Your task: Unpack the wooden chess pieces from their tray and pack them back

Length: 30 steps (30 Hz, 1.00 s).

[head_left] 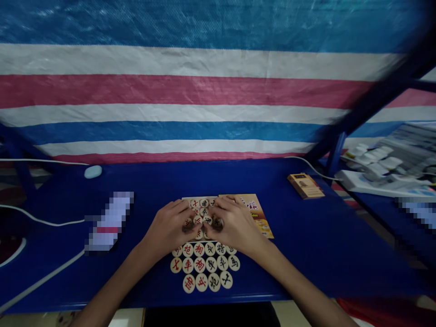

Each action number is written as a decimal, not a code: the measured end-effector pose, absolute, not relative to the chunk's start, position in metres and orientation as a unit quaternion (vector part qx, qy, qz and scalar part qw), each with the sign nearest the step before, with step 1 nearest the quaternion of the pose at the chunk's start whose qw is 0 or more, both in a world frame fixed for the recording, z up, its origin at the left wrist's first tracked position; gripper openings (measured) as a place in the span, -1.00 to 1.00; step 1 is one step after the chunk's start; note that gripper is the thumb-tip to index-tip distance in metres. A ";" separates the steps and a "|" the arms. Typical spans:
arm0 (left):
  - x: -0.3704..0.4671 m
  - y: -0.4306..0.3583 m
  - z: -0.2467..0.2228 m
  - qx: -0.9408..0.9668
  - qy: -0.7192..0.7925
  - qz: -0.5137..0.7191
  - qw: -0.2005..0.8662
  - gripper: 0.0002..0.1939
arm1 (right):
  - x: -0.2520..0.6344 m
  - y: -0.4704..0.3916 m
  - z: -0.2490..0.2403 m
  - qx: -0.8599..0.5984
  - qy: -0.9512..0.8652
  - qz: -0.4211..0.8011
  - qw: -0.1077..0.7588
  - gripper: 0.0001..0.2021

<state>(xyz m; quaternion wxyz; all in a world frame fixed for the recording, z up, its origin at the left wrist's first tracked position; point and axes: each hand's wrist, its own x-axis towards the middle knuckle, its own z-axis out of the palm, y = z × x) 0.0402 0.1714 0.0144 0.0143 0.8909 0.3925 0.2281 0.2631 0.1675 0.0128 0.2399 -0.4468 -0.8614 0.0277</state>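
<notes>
My left hand [172, 227] and my right hand [235, 225] meet over a small light-edged box [185, 200]. Between their curled fingers is a short row of round Chinese chess pieces [198, 220], some with red characters and some with black. More pieces [204, 203] show just beyond the fingertips, inside the box area. My fingers hide much of the box. Nearer to me, several rows of Chinese chess pieces [211, 264] lie face up on the blue tabletop [306, 254], red on the left and black on the right. A printed brown-and-gold box lid [260, 222] lies partly under my right hand.
A pixelated phone-like object [111, 222] with a white cable lies on the left. Behind it is a pale blue case [93, 171]. A small yellow-brown box [305, 186] sits at the back right. A power strip [371, 184] with plugs stands farther right, past a blue metal post [336, 154].
</notes>
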 end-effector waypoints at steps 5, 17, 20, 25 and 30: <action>0.036 0.174 0.018 0.882 0.380 0.276 0.036 -0.88 | 0.266 0.168 0.015 -0.449 -0.851 0.028 0.271 -0.88; 0.033 0.182 0.007 0.876 0.414 0.246 -0.013 -0.85 | 0.267 0.178 0.007 -0.456 -0.859 -0.014 0.233 -0.74; 0.032 0.182 0.005 0.880 0.408 0.244 -0.002 -0.86 | 0.267 0.178 0.008 -0.448 -0.864 -0.015 0.228 -0.79; 0.031 0.180 0.012 0.875 0.404 0.265 0.018 -0.81 | 0.267 0.174 0.015 -0.446 -0.855 0.010 0.262 -0.79; 0.036 0.152 0.021 0.835 0.404 0.361 0.100 -0.73 | 0.268 0.149 0.024 -0.408 -0.825 0.099 0.377 -0.78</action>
